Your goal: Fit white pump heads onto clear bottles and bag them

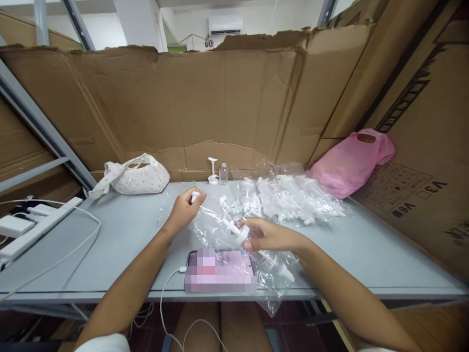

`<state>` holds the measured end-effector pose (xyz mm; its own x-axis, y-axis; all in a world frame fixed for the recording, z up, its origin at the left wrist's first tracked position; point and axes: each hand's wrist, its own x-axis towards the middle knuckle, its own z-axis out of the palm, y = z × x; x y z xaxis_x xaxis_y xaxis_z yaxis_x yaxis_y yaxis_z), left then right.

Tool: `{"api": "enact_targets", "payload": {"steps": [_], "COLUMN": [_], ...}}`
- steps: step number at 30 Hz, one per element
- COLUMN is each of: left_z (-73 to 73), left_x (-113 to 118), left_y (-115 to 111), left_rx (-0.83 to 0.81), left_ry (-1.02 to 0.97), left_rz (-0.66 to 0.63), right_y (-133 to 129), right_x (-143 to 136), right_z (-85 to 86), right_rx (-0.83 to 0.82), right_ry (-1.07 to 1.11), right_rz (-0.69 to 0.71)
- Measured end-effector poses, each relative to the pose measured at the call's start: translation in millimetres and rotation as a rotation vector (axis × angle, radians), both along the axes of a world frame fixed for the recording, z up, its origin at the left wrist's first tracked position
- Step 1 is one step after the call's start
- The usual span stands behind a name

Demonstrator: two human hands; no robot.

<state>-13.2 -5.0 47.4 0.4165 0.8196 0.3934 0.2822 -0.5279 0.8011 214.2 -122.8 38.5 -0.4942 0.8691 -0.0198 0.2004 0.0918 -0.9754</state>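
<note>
My left hand (187,208) is closed on a small white plastic part (195,196) above the middle of the grey table. To its right, my right hand (269,235) grips a white pump head (240,232) with a wide collar between thumb and fingers. A clear plastic bag (208,227) spreads between and beneath both hands. Its right end, with a clear bottle and a white nozzle (286,273) in it, reaches past the table's front edge. Loose white parts (229,205) lie behind the bag.
Bagged white pumps (289,195) lie at the back right, beside a pink bag (351,164). A white pump (213,171) and clear bottle (223,174) stand behind. A phone (220,274) lies in front; a floral pouch (141,176) and power strip (40,225) are left.
</note>
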Motion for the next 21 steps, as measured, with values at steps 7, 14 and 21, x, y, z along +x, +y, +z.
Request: {"api": "enact_targets", "payload": {"steps": [7, 14, 21], "left_z": [6.2, 16.1, 19.7], "left_x": [0, -4, -9], "left_y": [-2, -13, -14], "left_rx": [-0.225, -0.419, -0.548], "left_ry": [-0.144, -0.233, -0.308], "left_rz": [-0.077, -0.256, -0.367], "right_y": [1, 1, 2], "right_x": [-1, -1, -2], "right_z": [-1.6, -2.8, -0.4], "right_rx": [0.005, 0.006, 0.017], "right_ry": [-0.01, 0.001, 0.017], "right_rz": [-0.017, -0.016, -0.013]}}
